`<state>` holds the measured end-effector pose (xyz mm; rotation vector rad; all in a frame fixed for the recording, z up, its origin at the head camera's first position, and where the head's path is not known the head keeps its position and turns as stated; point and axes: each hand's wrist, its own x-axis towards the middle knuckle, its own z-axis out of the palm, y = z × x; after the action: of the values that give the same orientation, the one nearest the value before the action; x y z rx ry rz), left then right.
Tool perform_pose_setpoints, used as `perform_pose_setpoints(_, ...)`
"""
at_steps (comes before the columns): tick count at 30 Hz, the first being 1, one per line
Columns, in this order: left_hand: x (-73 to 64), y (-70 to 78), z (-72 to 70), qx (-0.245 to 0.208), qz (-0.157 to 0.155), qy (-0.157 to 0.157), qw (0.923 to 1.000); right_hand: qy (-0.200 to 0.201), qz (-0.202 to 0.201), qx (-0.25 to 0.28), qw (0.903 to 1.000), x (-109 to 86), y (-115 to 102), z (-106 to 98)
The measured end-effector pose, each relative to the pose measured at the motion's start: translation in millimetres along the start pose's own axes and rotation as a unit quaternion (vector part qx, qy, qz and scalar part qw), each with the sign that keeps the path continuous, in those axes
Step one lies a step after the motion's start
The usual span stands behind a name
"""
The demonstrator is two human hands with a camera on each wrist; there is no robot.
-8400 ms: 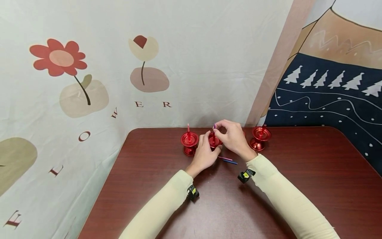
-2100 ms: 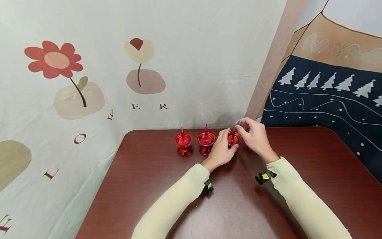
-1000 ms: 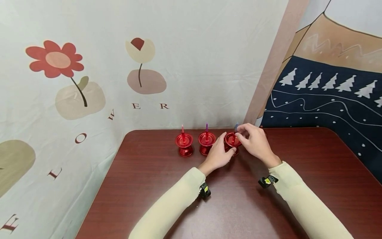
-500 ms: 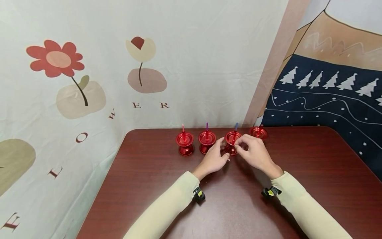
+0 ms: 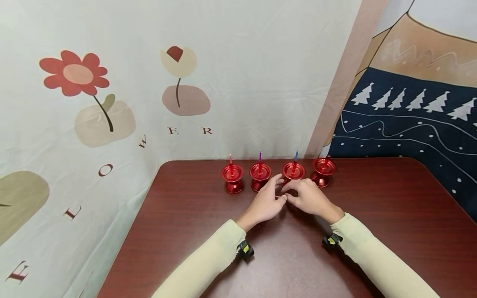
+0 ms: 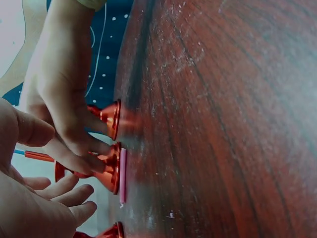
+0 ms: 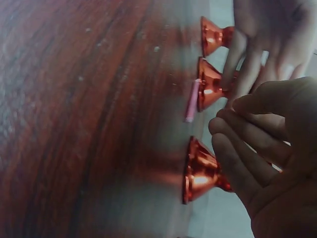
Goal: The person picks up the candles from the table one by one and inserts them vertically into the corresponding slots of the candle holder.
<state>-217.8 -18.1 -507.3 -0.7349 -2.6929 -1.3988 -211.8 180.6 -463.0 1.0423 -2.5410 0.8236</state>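
Observation:
A pink candle (image 6: 123,176) lies on the table beside the base of the third red candle holder (image 5: 293,170), as the left wrist view shows. My left hand (image 5: 265,202) hovers left of this candle, fingers spread and holding nothing. Close on the candle's right is my right hand (image 5: 308,198), its fingers loosely bent, with nothing visible between them. A blue candle (image 5: 296,156) stands upright in the third holder. The leftmost holder (image 5: 233,174) bears a light pink candle (image 5: 230,159), the second holder (image 5: 260,171) a purple candle (image 5: 260,156).
Rightmost in the row stands another red holder (image 5: 324,167), with only a short red spike showing at its centre. The holders line the back edge of the brown table (image 5: 197,194). Behind them hangs a printed cloth (image 5: 253,103).
The blue candle now stands in the third holder, released by my right hand. Both hands have come down in front of that holder, toward the pink candle on the table.

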Motion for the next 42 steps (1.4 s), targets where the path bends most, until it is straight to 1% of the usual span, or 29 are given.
perform_pose_setpoints(2,-0.5,0.7,0.9,0.006,0.001,0.002,1.0,-0.008,-0.003,0.004,1.0,0.2,2.9,3.9)
perform_pose_setpoints(4,-0.2,-0.7,2.7,0.005,0.003,0.005,1.0,-0.013,-0.015,0.015,0.9997,0.5,10.0,8.8)
perform_pose_setpoints(7,-0.4,0.8,3.4,0.005,0.0,0.008,1.0,-0.027,-0.008,0.024,0.9993,3.0,11.2,11.3)
perform_pose_setpoints(9,-0.4,3.3,2.4,0.007,0.007,0.009,0.9999,-0.039,0.001,0.024,0.9989,5.3,10.4,11.7)
perform_pose_setpoints(10,-2.9,14.5,-2.7,0.018,0.008,0.01,0.9998,-0.047,0.011,0.016,0.9987,7.0,5.5,10.5)
perform_pose_setpoints(13,-4.6,25.9,-8.4,0.005,0.009,0.005,0.9999,-0.055,0.011,0.012,0.9984,9.1,5.1,11.0)
perform_pose_setpoints(14,-4.4,26.1,-7.3,0.012,0.016,0.009,0.9998,-0.054,0.008,0.01,0.9985,9.2,5.7,11.4)
perform_pose_setpoints(15,-4.5,29.3,-8.5,0.015,0.018,0.009,0.9997,-0.051,0.003,0.011,0.9986,8.9,6.2,11.6)
perform_pose_setpoints(16,-5.3,34.4,-10.3,0.008,0.014,0.006,0.9999,-0.047,-0.006,0.014,0.9988,7.7,12.0,15.1)
perform_pose_setpoints(17,-3.5,30.7,-8.1,-0.007,0.011,0.003,0.9999,-0.043,-0.011,0.013,0.9989,6.2,17.1,17.7)
perform_pose_setpoints(18,-4.3,34.1,-9.0,-0.008,0.012,0.006,0.9999,-0.041,-0.013,0.016,0.9989,5.5,17.7,17.7)
perform_pose_setpoints(20,-6.1,42.2,-11.5,-0.012,0.007,0.007,0.9999,-0.043,-0.011,0.018,0.9988,4.3,17.9,16.7)
perform_pose_setpoints(21,-6.6,42.6,-10.8,-0.012,0.009,0.009,0.9998,-0.047,-0.009,0.02,0.9987,3.7,18.4,16.1)
perform_pose_setpoints(22,-8.1,48.1,-12.5,-0.02,0.003,0.008,0.9998,-0.052,-0.008,0.02,0.9984,2.9,19.5,15.6)
perform_pose_setpoints(23,-9.0,52.3,-13.7,-0.017,-0.002,0.006,0.9998,-0.056,0.001,0.022,0.9982,1.8,21.2,15.6)
perform_pose_setpoints(24,-9.8,55.4,-14.4,-0.014,-0.003,0.006,0.9999,-0.063,0.007,0.019,0.9978,0.3,24.9,17.0)
perform_pose_setpoints(27,-11.1,64.0,-15.9,-0.002,-0.008,-0.001,1.0,-0.08,0.02,0.0,0.9966,-9.6,53.1,29.1)
perform_pose_setpoints(28,-12.0,71.9,-18.7,-0.006,-0.018,-0.009,0.9998,-0.081,0.022,-0.002,0.9965,-13.6,61.4,31.7)
perform_pose_setpoints(29,-11.7,73.3,-18.2,-0.004,-0.018,-0.013,0.9998,-0.084,0.026,-0.003,0.9962,-16.7,64.1,30.3)
perform_pose_setpoints(30,-11.2,73.6,-17.1,-0.004,-0.012,-0.013,0.9998,-0.087,0.018,-0.005,0.996,-21.1,67.3,27.7)
perform_pose_setpoints(33,-9.7,75.9,-13.4,-0.003,-0.002,-0.022,0.9997,-0.096,0.026,0.01,0.995,-25.1,47.2,2.5)
perform_pose_setpoints(35,-8.4,78.4,-10.5,-0.006,0.002,-0.028,0.9996,-0.111,0.044,0.002,0.9928,-26.3,30.9,-15.1)
perform_pose_setpoints(36,-7.7,79.8,-8.9,-0.007,0.003,-0.032,0.9995,-0.118,0.056,-0.005,0.9914,-28.0,28.4,-19.9)
perform_pose_setpoints(37,-7.1,81.5,-7.2,-0.008,0.002,-0.038,0.9993,-0.127,0.075,-0.015,0.989,-27.6,19.8,-27.7)
perform_pose_setpoints(40,-4.6,86.3,-1.9,-0.006,-0.001,-0.052,0.9986,-0.14,0.101,-0.03,0.9846,-33.8,17.7,-38.5)
perform_pose_setpoints(42,-2.1,88.6,1.9,-0.001,-0.003,-0.061,0.9981,-0.141,0.109,-0.029,0.9836,-38.7,19.5,-44.1)
